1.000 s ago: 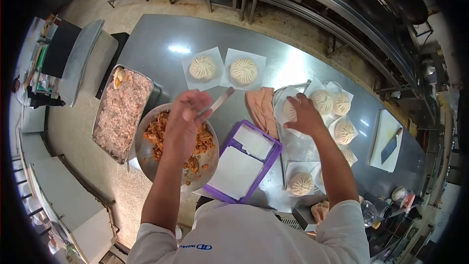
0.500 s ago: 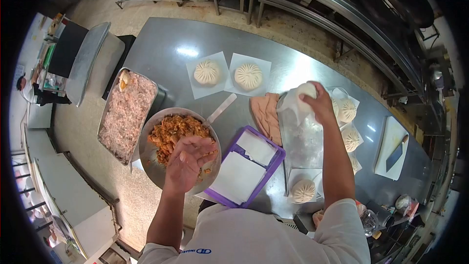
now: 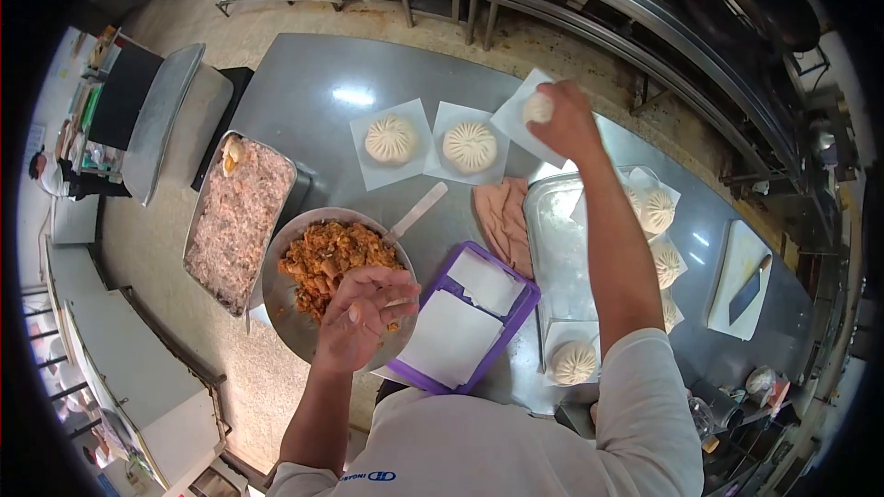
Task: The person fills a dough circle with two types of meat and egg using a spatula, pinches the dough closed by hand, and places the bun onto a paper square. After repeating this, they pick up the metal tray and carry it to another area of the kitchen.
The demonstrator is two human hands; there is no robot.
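Note:
At the far side of the steel table, my right hand grips a pleated bun from above, its fingers partly covering it. Under that bun is a white paper square. Just left of it, two more pleated buns, one and another, sit on their own papers. My left hand hovers over the round metal bowl of orange-brown filling. Its fingers are loosely bent and apart, with nothing in them.
A metal tray on the right carries several buns, partly behind my right arm. Beside it lie a brown cloth and a purple tray of white papers. A pan of pinkish filling stands left; a knife rests on a cutting board.
My right hand has moved from over the metal tray to the table's far side, carrying the bun and its paper. My left hand has barely shifted over the bowl.

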